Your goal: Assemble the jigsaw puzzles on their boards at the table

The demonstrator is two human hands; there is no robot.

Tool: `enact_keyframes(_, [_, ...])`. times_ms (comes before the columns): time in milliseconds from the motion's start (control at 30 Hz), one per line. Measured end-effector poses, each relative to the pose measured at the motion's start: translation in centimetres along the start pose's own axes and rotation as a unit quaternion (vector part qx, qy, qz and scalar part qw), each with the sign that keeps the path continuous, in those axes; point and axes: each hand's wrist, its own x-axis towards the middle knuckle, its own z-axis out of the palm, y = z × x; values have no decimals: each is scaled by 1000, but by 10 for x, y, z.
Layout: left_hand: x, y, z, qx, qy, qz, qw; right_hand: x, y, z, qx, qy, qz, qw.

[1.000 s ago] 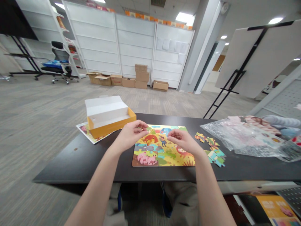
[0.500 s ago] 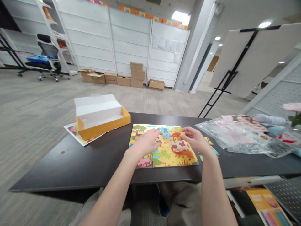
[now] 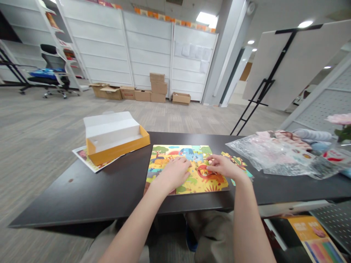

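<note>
A colourful animal jigsaw puzzle (image 3: 196, 186) lies on the dark table in front of me. Across its left middle rests my left hand (image 3: 177, 171), palm down with fingers stretched and slightly bent, hiding part of the picture. My right hand (image 3: 221, 165) is over the puzzle's right side, thumb and fingertips closed at the edge of a lion-head puzzle piece (image 3: 202, 171). The lion's orange body shows just below it. A blue elephant (image 3: 186, 152) appears along the upper part. Loose puzzle pieces (image 3: 238, 160) lie beyond the right hand, partly covered by it.
An open yellow box (image 3: 120, 150) with a white inside stands at the left on a printed sheet (image 3: 82, 155). Clear plastic bags (image 3: 271, 155) with cloth items lie at the right. An easel (image 3: 263, 91) stands behind the table.
My right hand has come down and nearer with the lion-head piece, now at the lion's body. The cow picture there is no longer visible. My left hand has shifted slightly and lowered.
</note>
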Motion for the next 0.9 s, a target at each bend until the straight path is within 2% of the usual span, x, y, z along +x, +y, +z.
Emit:
enact_keyframes(133, [3,9,6,-13,2,37,999,1,3,-1,-29,12,5,999])
enact_keyframes(333, [3,16,9,12,12,54,998,4,2,1,-69,44,12,997])
enact_keyframes(567, [2,18,8,26,-5,49,998,6,7,0,-78,23,-5,997])
enact_keyframes(900, [4,24,16,44,22,63,997,10,13,0,-69,15,-3,998])
